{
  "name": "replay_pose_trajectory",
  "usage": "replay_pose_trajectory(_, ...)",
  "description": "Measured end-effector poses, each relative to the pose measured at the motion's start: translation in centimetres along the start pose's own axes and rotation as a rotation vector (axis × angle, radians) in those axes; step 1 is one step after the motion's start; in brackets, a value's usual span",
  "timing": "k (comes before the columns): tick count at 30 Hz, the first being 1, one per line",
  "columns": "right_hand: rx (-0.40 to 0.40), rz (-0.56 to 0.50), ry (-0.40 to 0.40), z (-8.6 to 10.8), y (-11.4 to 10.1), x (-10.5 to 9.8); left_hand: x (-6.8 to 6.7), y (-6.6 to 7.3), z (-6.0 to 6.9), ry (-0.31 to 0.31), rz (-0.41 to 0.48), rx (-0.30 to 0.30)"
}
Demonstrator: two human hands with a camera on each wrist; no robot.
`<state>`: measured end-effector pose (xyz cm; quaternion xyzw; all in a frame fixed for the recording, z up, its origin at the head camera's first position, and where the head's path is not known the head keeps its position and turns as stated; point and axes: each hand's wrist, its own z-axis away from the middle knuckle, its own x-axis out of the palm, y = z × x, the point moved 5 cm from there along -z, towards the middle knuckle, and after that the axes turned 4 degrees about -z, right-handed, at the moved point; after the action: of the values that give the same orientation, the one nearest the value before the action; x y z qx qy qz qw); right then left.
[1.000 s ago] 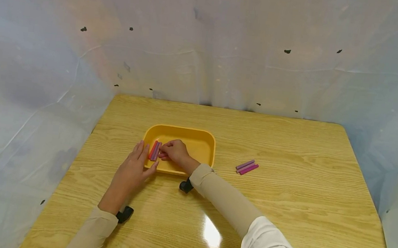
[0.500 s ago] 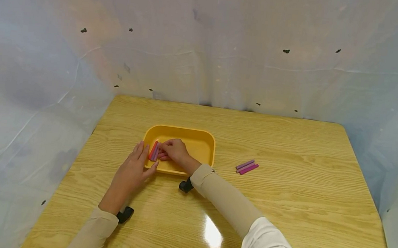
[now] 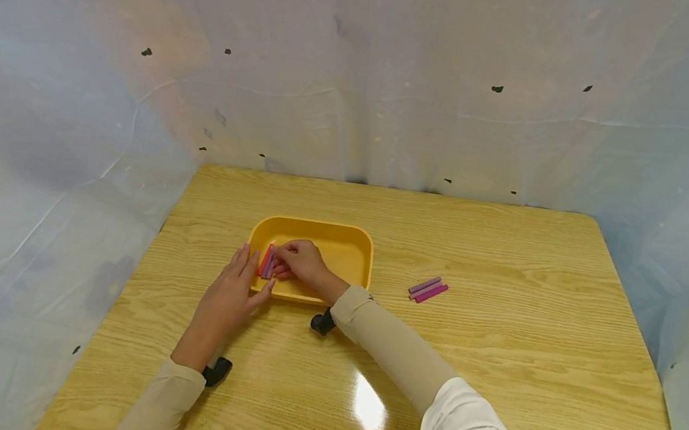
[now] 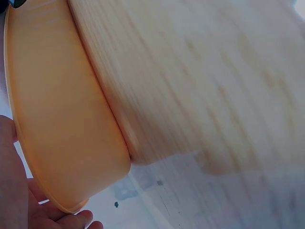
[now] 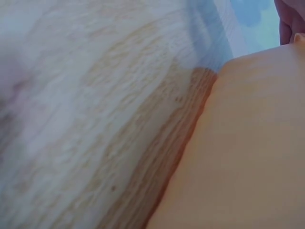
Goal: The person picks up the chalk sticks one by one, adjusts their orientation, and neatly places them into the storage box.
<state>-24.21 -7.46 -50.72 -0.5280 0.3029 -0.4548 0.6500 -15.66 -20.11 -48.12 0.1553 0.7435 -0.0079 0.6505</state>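
A shallow yellow tray (image 3: 349, 227) lies on the table, left of centre in the head view. Inside its left end are a red stick (image 3: 265, 260) and purple sticks (image 3: 269, 267) side by side, like chalk or clay sticks. My left hand (image 3: 232, 294) rests on the tray's left rim and near corner, fingers extended. In the left wrist view, fingertips (image 4: 81, 218) touch the tray's rim. My right hand (image 3: 304, 263) reaches into the tray, thumb and index finger pinching the rightmost purple stick, partly hidden by the fingers.
To the tray's right, a purple stick (image 3: 425, 285), a pale pink-purple stick (image 3: 425, 292) and a magenta stick (image 3: 432, 293) lie together on the wooden table (image 3: 504, 372). Plastic sheeting (image 3: 397, 73) rises behind the table and at both sides.
My right fingertips have shifted slightly left and now cover part of the purple sticks, which lie closer to the red one. The left hand has stayed in place.
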Motion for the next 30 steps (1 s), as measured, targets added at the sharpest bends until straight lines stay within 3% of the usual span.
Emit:
replay_pose_trajectory(3, -0.004, -0.008, 0.0, 0.3, -0.4, 0.0, 0.0, 0.0, 0.0, 0.0, 0.002, 0.003)
replay_pose_trajectory(9, -0.095, -0.019, 0.005, -0.1, -0.6, -0.5, 0.0, 0.0, 0.1, 0.003, 0.001, 0.006)
replay_pose_trajectory(16, -0.146, -0.051, -0.035, 0.7, -2.8, -2.0, 0.0, 0.0, 0.0, 0.016, -0.002, 0.008)
replay_pose_trajectory(23, -0.165, -0.066, -0.085, 3.8, -6.3, -5.0, 0.0, -0.1, -0.2, 0.028, 0.006, 0.008)
replay_pose_trajectory(30, -0.221, 0.051, -0.108, 7.4, -9.1, -8.6, 0.0, -0.2, 0.0, 0.055, 0.005, 0.028)
